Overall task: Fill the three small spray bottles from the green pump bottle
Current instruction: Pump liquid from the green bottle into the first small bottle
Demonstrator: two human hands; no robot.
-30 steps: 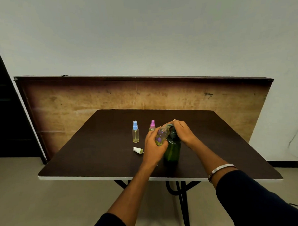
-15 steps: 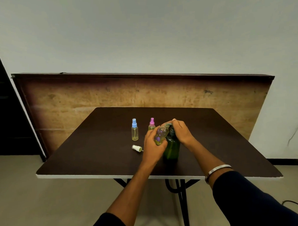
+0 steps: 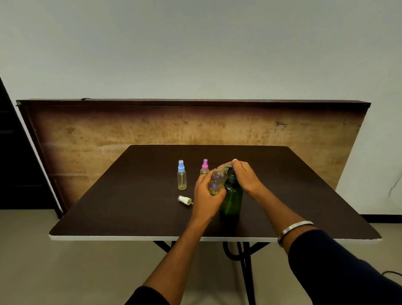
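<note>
The left hand grips the uncapped spray bottle tilted at the nozzle while the right hand curls over the green pump bottle standing on the tabletop, apparently mid-fill; next likely another steady press, then recapping.

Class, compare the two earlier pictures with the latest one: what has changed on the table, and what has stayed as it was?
Nothing visibly changed. The left hand still grips the tilted small bottle at the spout, the right hand stays on the green pump bottle, and the blue-capped bottle, pink-capped bottle and loose white cap lie where they were.
</note>
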